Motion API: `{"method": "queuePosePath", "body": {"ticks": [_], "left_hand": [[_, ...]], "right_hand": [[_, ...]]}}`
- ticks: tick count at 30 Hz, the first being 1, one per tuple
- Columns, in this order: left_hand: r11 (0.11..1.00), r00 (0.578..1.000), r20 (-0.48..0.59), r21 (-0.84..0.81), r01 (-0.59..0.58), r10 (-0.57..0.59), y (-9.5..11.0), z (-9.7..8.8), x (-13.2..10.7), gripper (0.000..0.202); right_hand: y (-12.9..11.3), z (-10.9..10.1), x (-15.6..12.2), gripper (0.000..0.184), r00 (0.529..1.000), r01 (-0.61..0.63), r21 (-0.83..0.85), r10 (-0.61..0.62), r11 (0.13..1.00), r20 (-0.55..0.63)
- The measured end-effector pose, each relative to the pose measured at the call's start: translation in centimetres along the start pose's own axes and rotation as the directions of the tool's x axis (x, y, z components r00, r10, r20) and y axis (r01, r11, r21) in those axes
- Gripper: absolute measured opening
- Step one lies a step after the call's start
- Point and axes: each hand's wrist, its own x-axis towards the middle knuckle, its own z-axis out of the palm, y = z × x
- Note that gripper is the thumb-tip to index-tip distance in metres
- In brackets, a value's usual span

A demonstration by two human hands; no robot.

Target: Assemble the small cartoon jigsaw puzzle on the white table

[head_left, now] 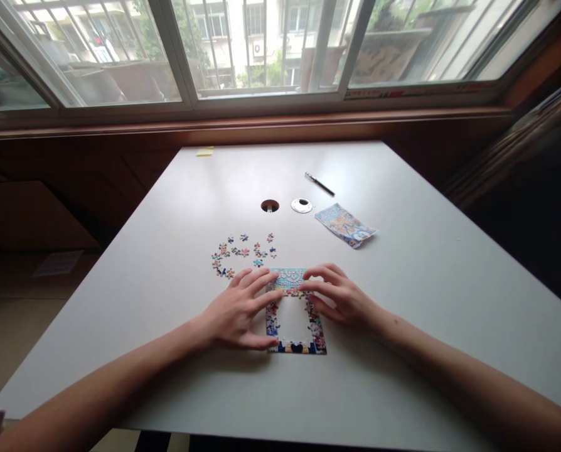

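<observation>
A small jigsaw puzzle [295,344] lies on the white table [403,326], its coloured border joined and its middle bare. My left hand [236,311] rests flat on the puzzle's left side, fingers stretched toward the top edge and thumb along the lower left. My right hand [339,295] lies at the puzzle's upper right, fingers spread and pressing on the top strip. Neither hand holds a piece that I can see. Several loose puzzle pieces [243,254] are scattered just beyond my left hand.
A printed puzzle packet [345,225] lies beyond my right hand. Further back are a black pen [319,184], a round cable hole [270,205] with its white cap [302,205] beside it, and a yellow sticky note [205,151] at the far edge under the window.
</observation>
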Motion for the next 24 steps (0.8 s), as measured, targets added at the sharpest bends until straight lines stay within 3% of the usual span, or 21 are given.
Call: {"method": "queuePosePath", "body": {"ticks": [3,14,16,19,21,24], "left_hand": [[1.0,1.0,0.004,-0.005,0.0,0.0,0.0,0.0,0.0,0.085],[0.999,1.0,-0.014,0.024,-0.025,0.025,0.1,-0.1,0.2,0.087],[0.999,0.999,-0.036,0.025,-0.033,0.034,0.2,-0.2,0.1,0.088],[0.998,0.989,-0.134,0.021,-0.063,0.065,0.2,-0.1,-0.2,0.078],[0.994,0.968,-0.227,0.001,-0.108,0.106,0.3,0.1,-0.5,0.059],[0.974,0.93,-0.312,-0.051,-0.22,0.194,0.3,0.5,-0.8,0.027]], "right_hand": [[0.0,0.2,0.0,0.033,0.997,0.046,-0.068,-0.041,0.997,0.065],[-0.2,0.2,-0.2,0.04,0.994,0.075,-0.153,-0.062,0.985,0.085],[-0.2,0.0,-0.2,0.038,0.998,0.042,-0.098,-0.038,0.994,0.047],[-0.2,-0.6,-0.2,0.019,0.997,-0.061,0.087,0.065,0.994,-0.049],[-0.1,-0.9,-0.3,0.004,0.983,-0.149,0.261,0.172,0.954,-0.07],[0.4,-1.2,-0.9,0.016,0.944,-0.295,0.418,0.331,0.859,-0.014]]}}
